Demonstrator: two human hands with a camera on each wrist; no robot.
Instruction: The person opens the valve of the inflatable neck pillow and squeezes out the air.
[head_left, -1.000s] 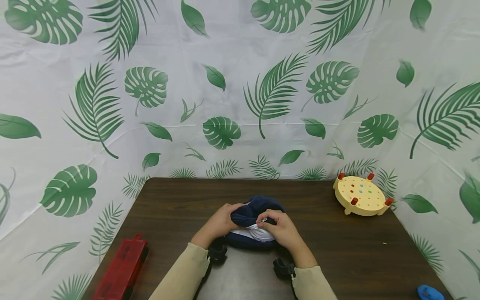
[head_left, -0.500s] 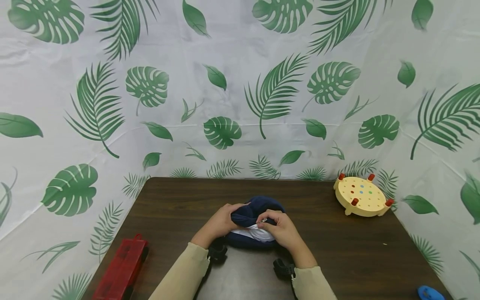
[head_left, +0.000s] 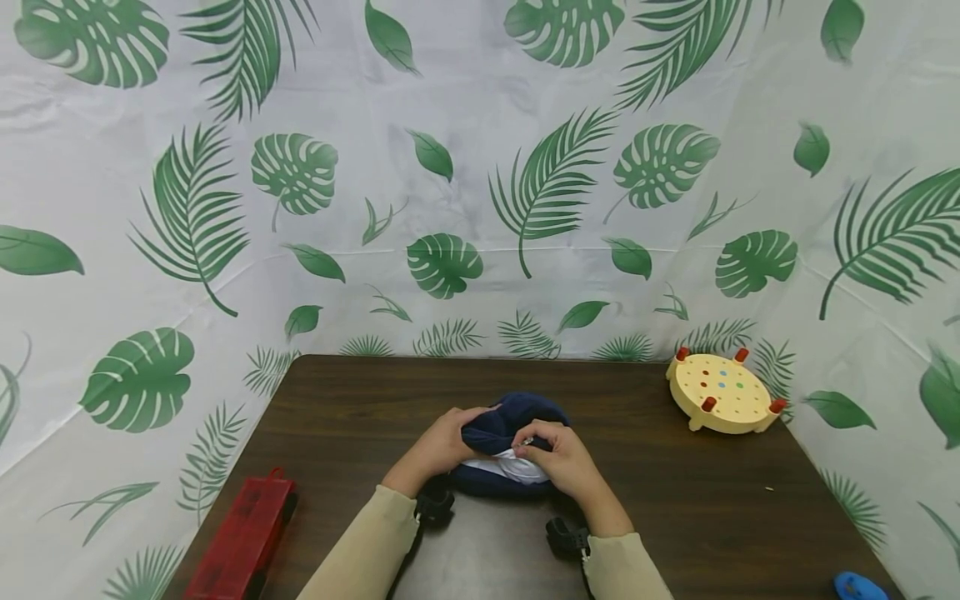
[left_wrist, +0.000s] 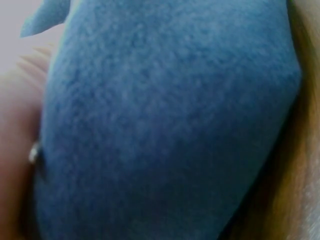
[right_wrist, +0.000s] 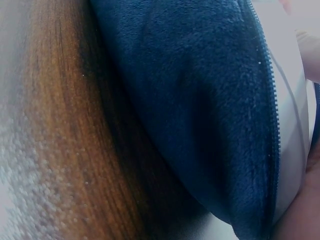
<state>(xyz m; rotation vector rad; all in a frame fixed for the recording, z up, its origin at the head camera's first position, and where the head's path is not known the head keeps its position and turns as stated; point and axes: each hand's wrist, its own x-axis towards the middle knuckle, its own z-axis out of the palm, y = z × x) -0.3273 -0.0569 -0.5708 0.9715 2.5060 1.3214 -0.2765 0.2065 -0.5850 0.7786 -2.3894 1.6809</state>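
Observation:
A plush navy blue cushion [head_left: 528, 408], perhaps a neck pillow, lies in the middle of the table. Its seam gapes, and a white inner lining [head_left: 517, 468] shows between the blue edges. From the left, my left hand [head_left: 441, 446] grips the cushion's side, thumb on top. My right hand [head_left: 561, 457] pinches a small metallic piece, seemingly the zipper pull [head_left: 528, 440], at the gap. In the right wrist view, parted zipper teeth [right_wrist: 274, 105] run along the blue fabric's edge beside the white lining. Blue plush [left_wrist: 165, 110] fills most of the left wrist view.
On the dark wooden table [head_left: 360, 392], a red toy truck-like vehicle [head_left: 243, 537] lies at the left edge. A round cream toy with red-tipped legs [head_left: 720, 392] stands at the back right. A blue object [head_left: 860, 586] is at the front right corner. Leaf-printed cloth hangs behind.

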